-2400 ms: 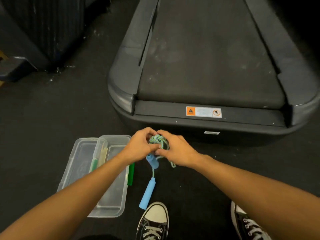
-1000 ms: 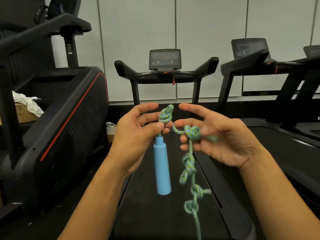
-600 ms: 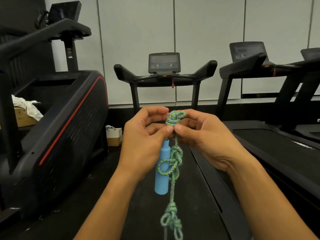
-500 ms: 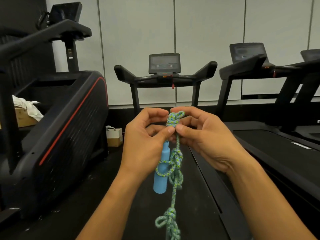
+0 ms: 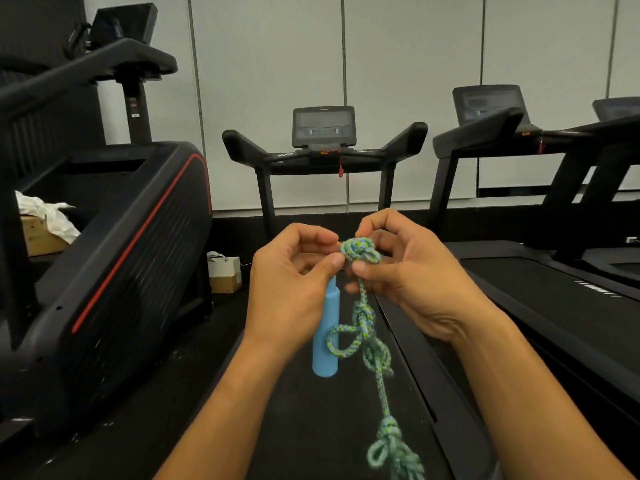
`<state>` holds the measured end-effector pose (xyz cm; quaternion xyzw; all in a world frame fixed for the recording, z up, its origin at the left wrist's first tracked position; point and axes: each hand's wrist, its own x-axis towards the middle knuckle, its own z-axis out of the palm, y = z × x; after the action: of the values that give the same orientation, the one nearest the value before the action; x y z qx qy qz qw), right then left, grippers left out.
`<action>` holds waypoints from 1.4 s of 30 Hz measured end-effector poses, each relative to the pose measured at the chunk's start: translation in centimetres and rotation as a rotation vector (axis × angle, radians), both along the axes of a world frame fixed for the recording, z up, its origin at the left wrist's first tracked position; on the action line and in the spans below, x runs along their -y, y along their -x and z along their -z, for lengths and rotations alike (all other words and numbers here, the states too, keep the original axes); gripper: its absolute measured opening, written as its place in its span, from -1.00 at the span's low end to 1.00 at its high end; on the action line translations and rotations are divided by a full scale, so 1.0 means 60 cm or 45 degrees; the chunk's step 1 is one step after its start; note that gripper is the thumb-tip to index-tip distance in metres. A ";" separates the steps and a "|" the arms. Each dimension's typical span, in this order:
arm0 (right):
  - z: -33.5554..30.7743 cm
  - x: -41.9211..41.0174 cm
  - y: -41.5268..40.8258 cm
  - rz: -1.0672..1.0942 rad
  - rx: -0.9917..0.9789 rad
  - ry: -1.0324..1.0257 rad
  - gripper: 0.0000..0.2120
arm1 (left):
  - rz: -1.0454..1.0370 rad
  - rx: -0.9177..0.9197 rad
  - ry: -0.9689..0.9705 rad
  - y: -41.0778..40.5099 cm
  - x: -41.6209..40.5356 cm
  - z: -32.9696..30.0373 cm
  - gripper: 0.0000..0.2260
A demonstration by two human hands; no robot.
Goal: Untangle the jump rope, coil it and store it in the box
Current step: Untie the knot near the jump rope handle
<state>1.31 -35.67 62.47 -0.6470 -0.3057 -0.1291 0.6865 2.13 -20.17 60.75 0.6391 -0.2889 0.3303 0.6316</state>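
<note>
The jump rope (image 5: 363, 323), a green-and-blue braided cord, hangs in the air in front of the person, above the belt of the middle treadmill (image 5: 325, 140). Its top knot (image 5: 360, 251) sits between both hands. The left hand (image 5: 291, 289) has its fingers curled, thumb and forefinger pinching the knot from the left. The right hand (image 5: 412, 275) has its fingers bent round the knot, thumb tip pressing it from below on the right. Below the left hand hangs the rope's light blue handle (image 5: 325, 341), upright, with a loop of cord lying across it. Further down the cord carries more knots, the lowest cluster (image 5: 391, 448) near the bottom edge of view. A black machine with a red stripe (image 5: 114, 258) stands to the left, another treadmill (image 5: 519, 133) to the right.
</note>
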 end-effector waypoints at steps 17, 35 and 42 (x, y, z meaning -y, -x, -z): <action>0.008 -0.015 -0.012 0.237 0.132 0.010 -0.75 | 0.158 -0.055 0.006 0.003 0.006 0.002 -0.77; 0.006 -0.014 -0.011 0.255 0.116 0.252 -0.80 | -0.165 -0.112 -0.092 -0.011 -0.016 0.004 -0.77; 0.007 -0.010 -0.012 0.243 0.167 0.377 -0.79 | -0.194 -0.157 -0.187 -0.011 -0.006 0.010 -0.81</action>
<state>2.06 -35.09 62.07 -0.7573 -0.3028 -0.1892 0.5468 2.76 -19.83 60.14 0.7228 -0.2236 0.3153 0.5728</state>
